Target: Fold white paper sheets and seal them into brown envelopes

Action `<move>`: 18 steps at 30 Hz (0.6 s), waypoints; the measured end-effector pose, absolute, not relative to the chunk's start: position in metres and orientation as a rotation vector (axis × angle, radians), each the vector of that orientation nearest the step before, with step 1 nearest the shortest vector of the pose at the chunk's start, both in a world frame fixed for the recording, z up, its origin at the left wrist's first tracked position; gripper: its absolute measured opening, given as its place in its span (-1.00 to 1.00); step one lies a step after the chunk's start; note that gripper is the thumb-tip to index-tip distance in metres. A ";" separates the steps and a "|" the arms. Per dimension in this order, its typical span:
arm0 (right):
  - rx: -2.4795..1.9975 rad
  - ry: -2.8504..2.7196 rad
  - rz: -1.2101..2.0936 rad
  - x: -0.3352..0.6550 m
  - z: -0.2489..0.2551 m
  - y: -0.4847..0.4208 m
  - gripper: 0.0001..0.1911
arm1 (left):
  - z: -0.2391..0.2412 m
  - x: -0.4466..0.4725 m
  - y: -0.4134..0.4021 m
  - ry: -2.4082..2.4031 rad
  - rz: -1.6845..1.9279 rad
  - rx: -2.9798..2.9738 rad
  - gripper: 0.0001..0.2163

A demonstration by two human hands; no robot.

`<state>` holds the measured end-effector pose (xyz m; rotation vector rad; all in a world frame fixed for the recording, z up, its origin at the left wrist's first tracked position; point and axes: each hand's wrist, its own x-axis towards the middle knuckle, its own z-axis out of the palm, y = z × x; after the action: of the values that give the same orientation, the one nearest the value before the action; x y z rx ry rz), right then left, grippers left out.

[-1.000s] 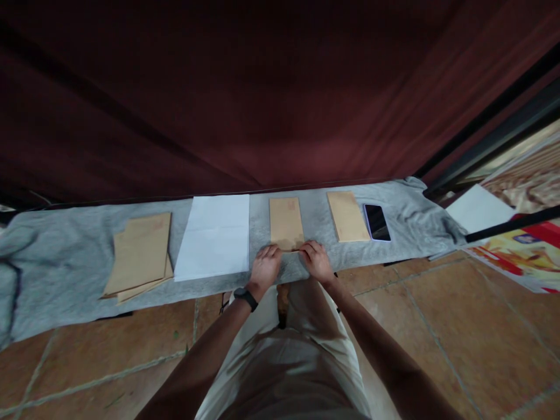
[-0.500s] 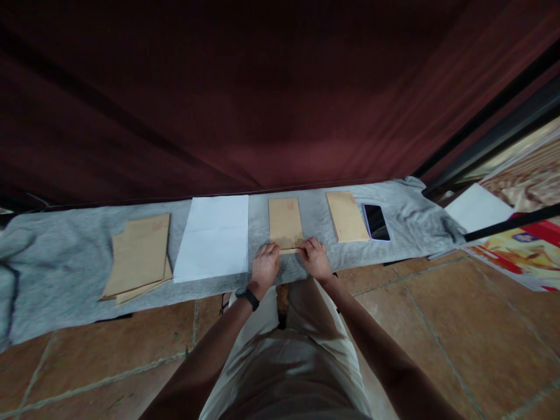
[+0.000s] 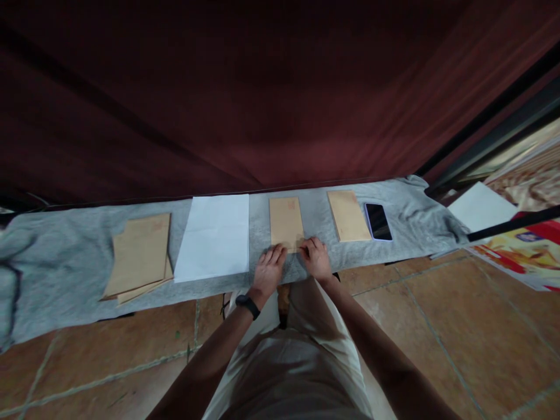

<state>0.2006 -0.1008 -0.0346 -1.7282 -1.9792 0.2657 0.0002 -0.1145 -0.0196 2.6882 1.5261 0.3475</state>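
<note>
A brown paper envelope [image 3: 285,220] with a small reddish print at its far right corner lies flat in front of me, its narrow near end towards my body. My left hand [image 3: 268,267], a dark watch on its wrist, lays its outstretched fingers on that end, left of the middle. At the near right corner, my right hand [image 3: 315,258] has its fingers bent and closed on the envelope's edge. To the left lies a stack of white paper sheets [image 3: 214,236]. On the right is another brown envelope or small pile [image 3: 349,216].
Several brown envelopes [image 3: 142,248] overlap at the left. A phone [image 3: 378,222] lies at the right on the grey cloth [image 3: 411,216] covering the narrow surface. A dark red curtain [image 3: 280,116] hangs behind; a black frame bar [image 3: 511,226] crosses at the right.
My left hand has slid right along the envelope's near end, its fingers now reaching over the paper. The raised strip at that end now lies flatter. My right hand has barely moved.
</note>
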 end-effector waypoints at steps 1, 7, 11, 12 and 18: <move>-1.714 -1.967 0.258 0.200 -0.035 -0.101 -0.92 | -0.020 0.001 -0.116 1.520 0.362 2.697 -0.59; -1.688 -1.926 0.219 0.199 -0.034 -0.103 -0.85 | -0.023 0.007 -0.124 1.394 0.409 2.734 -0.56; -1.640 -1.925 0.223 0.187 -0.031 -0.112 -0.71 | -0.028 0.010 -0.127 1.419 0.417 2.680 -0.54; -1.592 -1.936 0.251 0.181 -0.030 -0.116 -0.67 | -0.030 0.010 -0.127 1.426 0.417 2.667 -0.53; -1.316 -2.061 0.467 0.140 -0.027 -0.140 -0.50 | -0.046 0.007 -0.131 1.411 0.308 2.635 -0.53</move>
<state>0.1397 -0.1403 -0.0269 -1.3157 -2.0614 0.4671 0.0067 -0.1309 -0.0460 2.6351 1.4107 0.3082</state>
